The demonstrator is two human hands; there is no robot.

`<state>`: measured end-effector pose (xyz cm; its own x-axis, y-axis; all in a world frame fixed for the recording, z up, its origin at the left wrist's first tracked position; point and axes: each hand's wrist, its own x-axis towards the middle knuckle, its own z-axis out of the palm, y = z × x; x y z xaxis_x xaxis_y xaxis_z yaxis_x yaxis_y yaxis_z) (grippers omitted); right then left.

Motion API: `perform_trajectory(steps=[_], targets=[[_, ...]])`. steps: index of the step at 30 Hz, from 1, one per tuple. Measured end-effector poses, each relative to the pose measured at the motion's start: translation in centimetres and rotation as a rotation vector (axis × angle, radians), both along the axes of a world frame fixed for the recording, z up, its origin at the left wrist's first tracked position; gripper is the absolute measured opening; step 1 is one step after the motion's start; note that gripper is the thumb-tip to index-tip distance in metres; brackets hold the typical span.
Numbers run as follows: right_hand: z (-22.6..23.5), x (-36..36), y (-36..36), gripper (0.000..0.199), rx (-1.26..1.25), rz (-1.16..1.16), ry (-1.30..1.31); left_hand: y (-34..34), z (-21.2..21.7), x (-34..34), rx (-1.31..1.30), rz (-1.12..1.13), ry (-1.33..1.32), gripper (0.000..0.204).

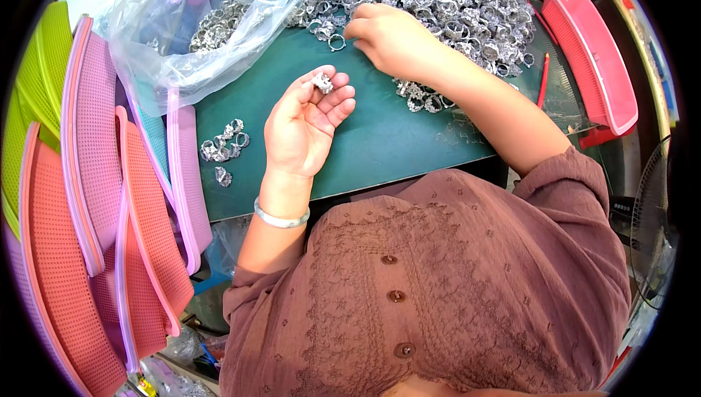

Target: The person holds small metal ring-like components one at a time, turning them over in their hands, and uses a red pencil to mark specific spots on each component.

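Left hand [303, 123] (palm up) pinches 1 silver ring [322, 82] in its grip; right hand [391, 36] fingers, slack, touch the ring heap [453, 3] on the bench [380, 141].

I see a dusty-rose embroidered blouse [453, 287] — brown buttons [396, 296] down the front, sleeves pushed up — and a silver bangle [280, 217] on the left wrist.

My left hand [305, 125] lies palm up, fingers curled loosely inward, thumb and fingertips pinched together; the forearm rises from the lower edge with the wrist straight. My right hand [391, 38] reaches forward, palm down, fingers bent, fingertips pointing left; the right forearm runs diagonally back toward my body.
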<state>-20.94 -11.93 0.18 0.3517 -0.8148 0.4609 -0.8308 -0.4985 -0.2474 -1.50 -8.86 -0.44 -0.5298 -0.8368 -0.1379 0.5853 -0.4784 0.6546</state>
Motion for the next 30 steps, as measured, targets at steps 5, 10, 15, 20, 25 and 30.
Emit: perform_trajectory(steps=[5, 10, 15, 20, 25, 30], targets=[[-0.3, 1.7, -2.1, 0.012, -0.008, -0.053, 0.355, 0.0, -0.1, 0.3, 0.061, 0.017, -0.013, 0.028], [-0.4, 2.8, -2.5, 0.01, -0.037, -0.078, 0.467, 0.6, 0.2, 0.2, 0.005, 0.135, -0.269, 0.024], [0.3, 1.5, -2.2, 0.008, 0.125, 0.047, 0.198, 0.6, 0.3, 0.2, -0.009, 0.153, -0.301, 0.017], [-0.2, 1.0, -1.2, 0.014, 0.058, 0.046, 0.211, 0.7, 0.0, -0.3, -0.021, 0.176, -0.342, 0.014], [-0.3, 2.6, -0.9, 0.023, 0.089, -0.031, 0.387, 0.5, -0.1, -0.3, -0.028, 0.169, -0.344, 0.013], [0.1, 1.4, -1.0, 0.024, 0.176, 0.186, -0.051, 0.6, 0.1, 0.2, -0.032, 0.197, -0.367, 0.015]])
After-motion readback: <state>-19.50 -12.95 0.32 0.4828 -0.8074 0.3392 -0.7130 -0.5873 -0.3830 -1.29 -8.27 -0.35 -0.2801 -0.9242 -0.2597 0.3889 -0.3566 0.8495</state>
